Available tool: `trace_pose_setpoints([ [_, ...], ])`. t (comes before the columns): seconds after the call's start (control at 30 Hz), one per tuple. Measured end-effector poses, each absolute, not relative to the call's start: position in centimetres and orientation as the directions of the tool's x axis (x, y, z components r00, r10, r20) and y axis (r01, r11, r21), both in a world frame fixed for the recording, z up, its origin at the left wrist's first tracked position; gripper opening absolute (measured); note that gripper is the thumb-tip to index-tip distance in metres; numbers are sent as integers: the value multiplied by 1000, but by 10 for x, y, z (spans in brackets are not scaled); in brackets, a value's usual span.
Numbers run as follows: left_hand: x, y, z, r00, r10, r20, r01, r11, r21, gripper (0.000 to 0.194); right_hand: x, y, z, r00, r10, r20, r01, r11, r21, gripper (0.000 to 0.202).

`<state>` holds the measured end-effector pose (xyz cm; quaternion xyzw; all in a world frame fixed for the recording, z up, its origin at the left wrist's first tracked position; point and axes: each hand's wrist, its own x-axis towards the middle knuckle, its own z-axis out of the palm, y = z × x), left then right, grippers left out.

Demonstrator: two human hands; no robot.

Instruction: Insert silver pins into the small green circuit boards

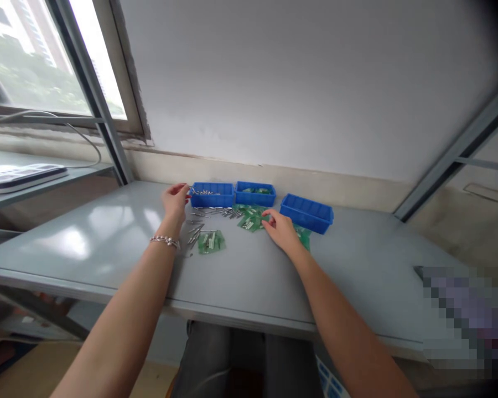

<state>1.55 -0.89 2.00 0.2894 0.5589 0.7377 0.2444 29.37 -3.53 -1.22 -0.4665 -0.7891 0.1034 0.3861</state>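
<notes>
My left hand (175, 201) is at the left end of a blue bin (212, 202) holding small metal pieces. Its fingers are closed in a pinch; what they hold, if anything, is too small to make out. My right hand (281, 228) hovers by a pile of green plastic bags (249, 219), thumb and forefinger apart, with nothing visible between them. Slim metal rods (194, 234) lie loose in front of the left bin. Nearer me sits a single green bag (211, 242) with metal pieces in it. Another green bag (304, 237) is partly hidden behind my right hand.
A second blue bin (255, 198) contains green bags. The third blue bin (307, 214) stands at an angle to the right. Behind the grey table (249, 282) is a wall. A pixelated object (465, 304) lies at the right; a shelf (87, 176) is at the left.
</notes>
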Motion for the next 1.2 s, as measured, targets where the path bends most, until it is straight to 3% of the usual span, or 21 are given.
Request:
trace_pose_setpoints([
  [0.9, 18, -6, 9, -632, 758, 162, -5, -213, 977, 29, 294, -34, -14, -275, 834, 479, 662, 526, -535, 14],
  [1.2, 18, -5, 12, -670, 721, 176, 43, -198, 979, 26, 294, -35, -13, -288, 832, 474, 664, 530, -527, 13],
])
